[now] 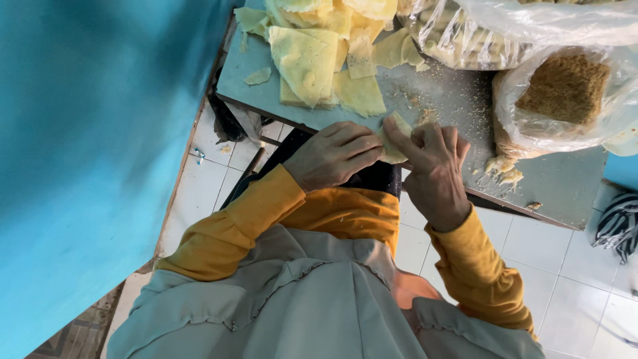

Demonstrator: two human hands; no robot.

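Note:
Both my hands meet at the near edge of a grey table (pixel 565 186), and between them they pinch a small pale yellow pastry sheet (pixel 392 139) that is folded up. My left hand (pixel 332 154) closes on its left side with the fingers curled over. On its right side is my right hand (pixel 435 169), with the forefinger laid across the top of the sheet. What is inside the fold is hidden. A heap of flat yellow pastry sheets (pixel 319 53) lies just beyond my hands.
A clear plastic bag of brown crumbly filling (pixel 565 86) stands at the right of the table, and another clear bag (pixel 465 33) behind it. Crumbs (pixel 502 169) dot the tabletop. A teal wall (pixel 86 146) rises at the left. White floor tiles (pixel 571 292) lie below.

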